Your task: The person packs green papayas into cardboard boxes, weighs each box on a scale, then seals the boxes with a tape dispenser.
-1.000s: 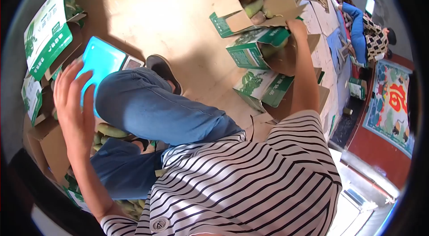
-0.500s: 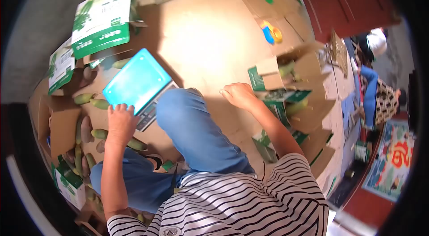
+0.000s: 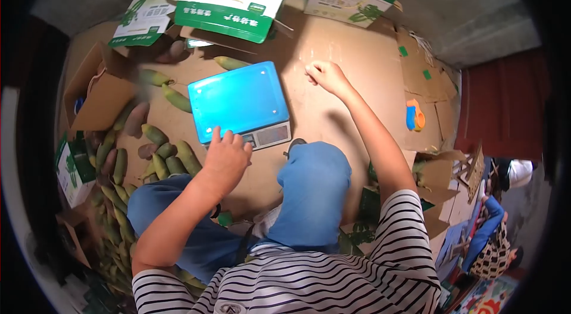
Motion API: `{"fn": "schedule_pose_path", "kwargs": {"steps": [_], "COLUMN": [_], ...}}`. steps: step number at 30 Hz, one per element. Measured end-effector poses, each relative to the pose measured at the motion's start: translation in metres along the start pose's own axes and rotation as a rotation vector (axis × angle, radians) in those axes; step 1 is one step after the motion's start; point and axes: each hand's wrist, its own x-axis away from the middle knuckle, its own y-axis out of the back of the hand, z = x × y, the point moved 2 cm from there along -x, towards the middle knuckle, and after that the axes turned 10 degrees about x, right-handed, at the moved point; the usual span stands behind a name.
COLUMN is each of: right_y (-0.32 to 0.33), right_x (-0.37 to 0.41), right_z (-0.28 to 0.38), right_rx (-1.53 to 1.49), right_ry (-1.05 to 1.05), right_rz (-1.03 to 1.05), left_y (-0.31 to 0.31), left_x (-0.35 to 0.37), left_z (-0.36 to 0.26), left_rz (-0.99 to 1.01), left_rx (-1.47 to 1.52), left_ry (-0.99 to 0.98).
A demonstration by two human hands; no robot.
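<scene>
A digital scale with a blue, film-like shiny plate [image 3: 238, 97] sits on the cardboard-covered floor before my knees. My left hand [image 3: 229, 156] is at its near edge, fingers apart, partly over the keypad beside the grey display [image 3: 272, 134]. Nothing shows in that hand. To the scale's upper right, my right hand [image 3: 326, 78] hovers over the cardboard with its fingers curled in, and I see nothing in it. Long green radishes [image 3: 176, 98] lie left of the scale, one of them close against its side. Another radish [image 3: 231, 63] lies just behind the plate.
A heap of radishes [image 3: 113, 213] spreads along my left side. Printed cartons [image 3: 235, 2] stand at the back, with an open brown box [image 3: 101, 88] at left. An orange-and-blue tape dispenser [image 3: 414, 115] lies at right. Another person [image 3: 491, 248] is at far right.
My view has turned, so the scale now appears more central. My right hand has moved forward, closer to the scale's far right side. My left hand stays at the scale's near edge.
</scene>
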Motion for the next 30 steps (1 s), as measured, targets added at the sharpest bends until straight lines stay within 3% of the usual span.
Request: {"fn": "schedule_pose_path", "kwargs": {"steps": [1,5,10,16,22,26,28,30], "right_y": [-0.008,-0.046,-0.095,-0.067,-0.003,0.035,0.046,0.049], "right_x": [-0.023,-0.102,-0.198,-0.198,-0.114,-0.032,-0.004,0.027], "right_z": [0.008,0.033,0.008,0.062,0.141,0.196,0.205,0.220], "right_rx": [-0.244,-0.590,-0.977,-1.107,-1.037,-1.104,-1.219,-1.344], "right_ry": [-0.018,-0.273,-0.569,-0.302,0.011,0.144,0.206,0.240], "right_rz": [0.065,0.050,-0.127,-0.004,0.079,0.116,0.290,0.377], "left_y": [0.001,0.000,-0.001,-0.002,0.008,0.029,0.049,0.047], "left_x": [0.001,0.005,0.011,0.017,0.019,0.023,0.030,0.040], "left_z": [-0.001,0.000,0.008,0.011,0.019,0.044,0.055,0.061], "left_rz": [0.026,0.057,0.022,-0.100,-0.037,-0.320,-0.425,-0.534], "left_rx": [0.008,0.007,0.021,-0.017,0.019,0.050,0.119,0.050], "left_ry": [0.017,0.031,0.081,0.104,0.159,0.300,0.376,0.318]}}
